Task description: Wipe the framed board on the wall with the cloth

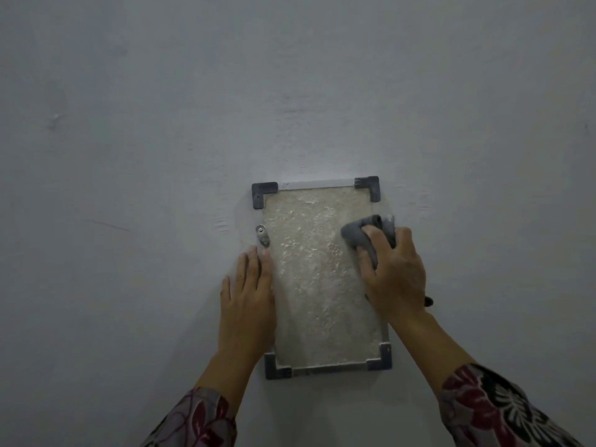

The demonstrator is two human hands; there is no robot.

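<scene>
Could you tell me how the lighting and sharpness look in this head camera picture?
Head view: dim, flat, bluish light with no glare; the wall darkens toward the corners. The board is fairly sharp, the cloth in the right hand slightly soft, and the left hand casts hardly any shadow.

A plain, pale grey-blue painted plaster wall (pixel 161 124) fills nearly the whole view in dim light. Its surface is uneven: a faint slanted scratch (pixel 106 224) runs across the left side, a small dent or chip (pixel 55 119) sits higher up near the left edge, and a lighter, smudged patch (pixel 296 106) shows above the centre. Loose floral-patterned fabric sleeves (pixel 503 411) in dark red, black and grey enter from the bottom corners.
</scene>
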